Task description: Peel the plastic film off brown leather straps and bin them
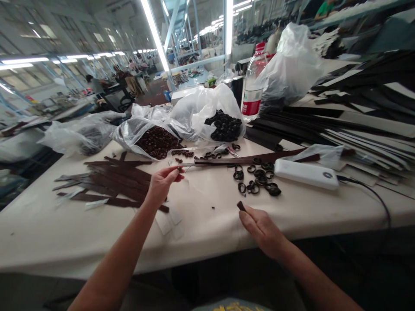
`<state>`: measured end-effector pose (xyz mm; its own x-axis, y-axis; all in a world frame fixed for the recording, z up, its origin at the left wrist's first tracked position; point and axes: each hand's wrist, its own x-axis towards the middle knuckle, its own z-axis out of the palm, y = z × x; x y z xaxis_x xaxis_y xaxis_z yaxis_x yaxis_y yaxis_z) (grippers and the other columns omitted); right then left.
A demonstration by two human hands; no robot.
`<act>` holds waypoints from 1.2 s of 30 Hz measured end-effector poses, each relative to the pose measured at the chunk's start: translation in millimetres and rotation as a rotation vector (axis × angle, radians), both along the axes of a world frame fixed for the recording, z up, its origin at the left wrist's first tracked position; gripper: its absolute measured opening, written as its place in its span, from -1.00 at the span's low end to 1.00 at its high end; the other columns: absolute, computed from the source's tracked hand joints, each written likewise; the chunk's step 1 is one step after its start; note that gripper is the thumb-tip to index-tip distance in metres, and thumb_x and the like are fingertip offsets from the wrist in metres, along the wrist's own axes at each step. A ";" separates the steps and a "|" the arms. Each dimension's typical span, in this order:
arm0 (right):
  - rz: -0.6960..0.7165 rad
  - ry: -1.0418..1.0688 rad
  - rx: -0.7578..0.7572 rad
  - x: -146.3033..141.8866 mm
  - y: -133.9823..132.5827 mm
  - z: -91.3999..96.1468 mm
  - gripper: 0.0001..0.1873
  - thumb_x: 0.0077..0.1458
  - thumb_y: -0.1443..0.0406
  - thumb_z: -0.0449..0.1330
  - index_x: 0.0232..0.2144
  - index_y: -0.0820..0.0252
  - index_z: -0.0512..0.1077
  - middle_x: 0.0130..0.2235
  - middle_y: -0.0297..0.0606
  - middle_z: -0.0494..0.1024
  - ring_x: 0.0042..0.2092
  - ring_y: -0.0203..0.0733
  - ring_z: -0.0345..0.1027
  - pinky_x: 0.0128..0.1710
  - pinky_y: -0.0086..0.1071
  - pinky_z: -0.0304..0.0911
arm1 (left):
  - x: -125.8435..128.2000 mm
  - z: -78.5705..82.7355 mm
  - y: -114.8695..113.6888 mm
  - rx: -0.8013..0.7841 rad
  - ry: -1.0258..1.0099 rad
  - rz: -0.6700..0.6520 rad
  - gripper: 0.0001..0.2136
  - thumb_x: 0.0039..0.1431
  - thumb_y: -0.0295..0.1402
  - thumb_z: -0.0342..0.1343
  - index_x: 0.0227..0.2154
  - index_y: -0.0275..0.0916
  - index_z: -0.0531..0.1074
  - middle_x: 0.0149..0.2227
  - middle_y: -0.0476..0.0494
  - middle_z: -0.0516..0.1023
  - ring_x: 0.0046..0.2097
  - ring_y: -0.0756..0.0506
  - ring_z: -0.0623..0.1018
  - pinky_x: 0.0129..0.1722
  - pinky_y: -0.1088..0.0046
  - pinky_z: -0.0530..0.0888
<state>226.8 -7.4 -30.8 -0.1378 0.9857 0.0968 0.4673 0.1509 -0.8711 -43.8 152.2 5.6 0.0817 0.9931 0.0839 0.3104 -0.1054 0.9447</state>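
My left hand (163,183) is raised over the white table (48,224), fingers pinched on the end of a long dark brown strap (246,159) that runs right across the table. My right hand (261,229) rests near the front edge, fingers closed on a small dark brown loop piece (241,206). A cluster of black loops (259,178) lies just beyond my right hand. A pile of brown straps (113,181) lies left of my left hand.
Plastic bags hold brown loops (157,141) and black loops (226,125). A white power bank (306,174) with a cable lies at right. Behind stand a water bottle (253,88) and stacks of black strips (356,112). Paper scraps (168,218) lie by the front edge.
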 end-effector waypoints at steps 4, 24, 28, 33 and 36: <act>0.104 -0.189 0.021 -19.1 2.5 19.9 -0.62 0.36 0.18 -0.14 -0.46 0.14 0.28 -0.50 -0.31 0.43 -0.45 -0.22 0.29 -0.41 -0.36 0.10 | 14.8 -6.2 -71.2 -0.241 -0.371 -0.053 -0.65 0.02 -0.19 0.28 -0.19 -0.34 0.61 -0.37 -0.21 0.65 -0.43 -0.05 0.59 -0.35 0.40 0.54; 0.522 -0.280 -0.021 -46.0 3.4 44.0 -0.70 0.38 0.30 -0.06 -0.24 0.20 0.47 -0.30 -0.27 0.57 -0.31 -0.21 0.42 -0.29 -0.42 0.18 | 25.5 -10.2 -137.0 -0.530 -0.461 -0.344 -0.70 0.10 -0.20 0.25 -0.18 -0.30 0.61 -0.58 -0.06 0.51 -0.56 0.04 0.42 -0.50 0.54 0.40; 0.616 -0.121 -0.065 -42.3 2.2 42.5 -0.64 0.39 0.32 -0.11 -0.21 0.21 0.49 -0.24 -0.25 0.58 -0.24 -0.20 0.44 -0.19 -0.40 0.23 | 22.4 -13.1 -141.1 -0.573 -0.453 -0.450 -0.63 0.04 -0.19 0.32 -0.11 -0.27 0.61 -0.51 -0.10 0.57 -0.54 0.03 0.45 -0.49 0.52 0.42; 0.631 0.050 -0.074 -42.8 2.1 39.0 -0.62 0.38 0.31 -0.13 -0.25 0.22 0.48 -0.24 -0.28 0.55 -0.24 -0.23 0.40 -0.19 -0.41 0.23 | 28.7 -16.7 -147.2 -0.453 -0.366 -0.375 -0.69 0.06 -0.18 0.31 -0.18 -0.24 0.64 -0.53 -0.08 0.56 -0.55 0.02 0.44 -0.52 0.51 0.44; 0.575 0.041 -0.083 -45.0 2.1 38.2 -0.67 0.39 0.30 -0.11 -0.23 0.21 0.46 -0.23 -0.29 0.54 -0.23 -0.24 0.39 -0.19 -0.42 0.22 | 32.9 -20.1 -150.6 -0.324 -0.378 -0.243 -0.75 0.04 -0.20 0.32 -0.27 -0.24 0.66 -0.50 -0.10 0.60 -0.54 0.02 0.45 -0.52 0.50 0.46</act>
<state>181.8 -5.3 7.4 -0.6510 0.7581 0.0387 0.2959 0.3004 -0.9068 -10.9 1.6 -14.5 0.3357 0.9291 -0.1550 -0.0535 0.1831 0.9816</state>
